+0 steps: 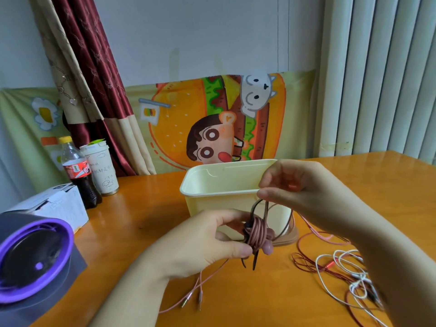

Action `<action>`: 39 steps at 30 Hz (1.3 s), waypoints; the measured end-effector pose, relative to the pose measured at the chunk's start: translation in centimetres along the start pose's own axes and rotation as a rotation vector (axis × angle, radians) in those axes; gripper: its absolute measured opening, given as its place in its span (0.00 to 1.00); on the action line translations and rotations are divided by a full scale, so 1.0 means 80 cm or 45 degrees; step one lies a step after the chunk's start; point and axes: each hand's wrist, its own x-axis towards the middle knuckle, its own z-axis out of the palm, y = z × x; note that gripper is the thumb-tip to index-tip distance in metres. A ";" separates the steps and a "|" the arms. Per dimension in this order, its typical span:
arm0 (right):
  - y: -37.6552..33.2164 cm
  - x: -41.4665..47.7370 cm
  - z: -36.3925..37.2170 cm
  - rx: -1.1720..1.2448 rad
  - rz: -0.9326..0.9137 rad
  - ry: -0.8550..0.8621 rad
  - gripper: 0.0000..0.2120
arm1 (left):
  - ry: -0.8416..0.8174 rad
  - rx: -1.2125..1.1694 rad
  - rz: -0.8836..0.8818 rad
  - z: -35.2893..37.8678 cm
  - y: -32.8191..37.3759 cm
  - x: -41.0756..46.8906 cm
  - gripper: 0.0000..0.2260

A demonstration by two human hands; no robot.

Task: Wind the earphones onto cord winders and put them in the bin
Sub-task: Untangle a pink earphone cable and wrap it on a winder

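My left hand (207, 239) pinches a brown cord winder (258, 234) wrapped with several turns of brownish-pink earphone cord, held above the table in front of the bin. My right hand (304, 192) pinches a loop of that same cord (260, 204) just above the winder. The cream plastic bin (226, 182) stands behind my hands, open at the top. Loose white earphones (339, 272) and dark red earphones (304, 263) lie tangled on the table at the right. A pink cord with plugs (200, 293) trails under my left wrist.
A purple-rimmed dark round device (33, 256) sits at the near left beside a white box (56, 206). A cola bottle (79, 175) and a paper cup (103, 168) stand at the back left. The orange wooden table (146, 213) ends at a wall with a cartoon cloth.
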 end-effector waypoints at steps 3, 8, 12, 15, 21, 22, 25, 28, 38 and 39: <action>0.005 0.001 0.002 0.321 0.048 -0.006 0.12 | -0.013 -0.053 0.056 -0.003 -0.001 -0.002 0.17; 0.032 0.006 0.015 0.640 0.176 -0.047 0.19 | 0.034 -0.113 0.133 -0.002 -0.002 0.001 0.18; 0.047 0.005 0.036 0.856 0.328 -0.130 0.20 | 0.152 -0.227 0.210 -0.002 -0.003 0.004 0.20; 0.040 0.002 0.051 0.671 0.380 -0.016 0.21 | 0.304 -0.521 0.249 -0.001 -0.003 0.008 0.16; 0.021 -0.001 0.071 0.046 0.175 0.069 0.15 | 0.384 -1.314 0.182 0.011 0.004 0.019 0.13; 0.021 -0.001 0.071 -0.024 0.163 0.043 0.11 | 0.414 -1.398 0.166 0.010 0.003 0.020 0.13; 0.022 0.000 0.069 -0.222 0.179 -0.058 0.07 | 0.462 -1.512 0.137 0.005 0.000 0.019 0.16; 0.018 0.001 0.065 -0.334 0.219 -0.154 0.10 | 0.483 -1.553 0.097 0.005 -0.001 0.019 0.16; 0.003 -0.002 0.064 -0.513 0.213 -0.289 0.16 | 0.271 -1.714 0.123 0.002 -0.003 0.016 0.26; 0.000 -0.003 0.063 -0.522 0.204 -0.294 0.17 | 0.259 -1.693 0.141 0.001 -0.006 0.017 0.28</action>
